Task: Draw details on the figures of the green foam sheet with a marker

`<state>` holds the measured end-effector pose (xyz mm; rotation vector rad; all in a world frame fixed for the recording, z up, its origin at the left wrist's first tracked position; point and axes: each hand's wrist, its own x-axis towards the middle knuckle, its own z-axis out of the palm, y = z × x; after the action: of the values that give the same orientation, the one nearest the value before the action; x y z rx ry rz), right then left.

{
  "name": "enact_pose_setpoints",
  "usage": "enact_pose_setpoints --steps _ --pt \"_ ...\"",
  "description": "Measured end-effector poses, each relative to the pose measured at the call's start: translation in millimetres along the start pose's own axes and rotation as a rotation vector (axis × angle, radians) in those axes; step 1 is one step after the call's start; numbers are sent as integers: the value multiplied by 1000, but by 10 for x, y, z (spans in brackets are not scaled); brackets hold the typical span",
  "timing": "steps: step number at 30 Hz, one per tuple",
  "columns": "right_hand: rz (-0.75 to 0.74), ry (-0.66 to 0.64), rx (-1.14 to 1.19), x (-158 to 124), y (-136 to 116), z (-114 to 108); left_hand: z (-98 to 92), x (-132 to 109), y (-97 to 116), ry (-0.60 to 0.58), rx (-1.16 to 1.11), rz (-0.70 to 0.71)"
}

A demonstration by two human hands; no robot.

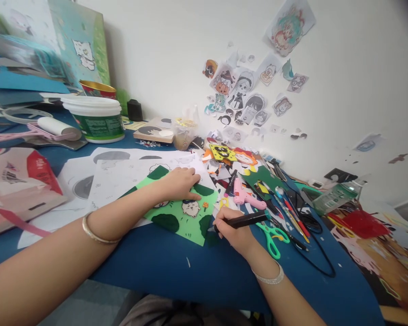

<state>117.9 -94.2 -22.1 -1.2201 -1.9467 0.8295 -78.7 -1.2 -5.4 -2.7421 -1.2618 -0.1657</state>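
Observation:
My left hand (182, 183) lies on a light green paper (194, 233) with dark green patches, small cartoon animals and an orange flower. Its fingers are stretched out over the upper part of the sheet. In my right hand (233, 233) is a black marker (246, 220), gripped like a pen. The marker's tip end points at the dark green patch by the sheet's right edge; whether it touches cannot be made out. White drawing sheets (104, 183) lie partly under the green paper. Just right of my right hand are green-handled scissors (273, 237).
A pink glue gun (248, 195), several pens (294, 217) and paper scraps lie to the right, with a black cable (321, 262). A white-and-green tub (95, 120) and a paint roller (59, 128) stand back left. A clear bottle (340, 195) lies far right. Cartoon cutouts (240, 90) cover the wall.

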Motion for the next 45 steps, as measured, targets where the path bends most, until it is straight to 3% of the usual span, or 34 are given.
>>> enact_pose_setpoints --steps 11,16,21,28,45 --pt "33 79 85 18 82 -13 -12 -4 -3 1 -35 12" --pt "5 -35 222 21 63 -12 -33 -13 12 -54 -146 92" --pt "-40 -132 124 39 -10 38 -33 -5 25 -46 -152 111" --pt "-40 -168 90 28 -19 42 -17 -9 21 -41 -144 114" --pt "-73 -85 40 33 6 43 -31 -10 23 -59 -146 116"
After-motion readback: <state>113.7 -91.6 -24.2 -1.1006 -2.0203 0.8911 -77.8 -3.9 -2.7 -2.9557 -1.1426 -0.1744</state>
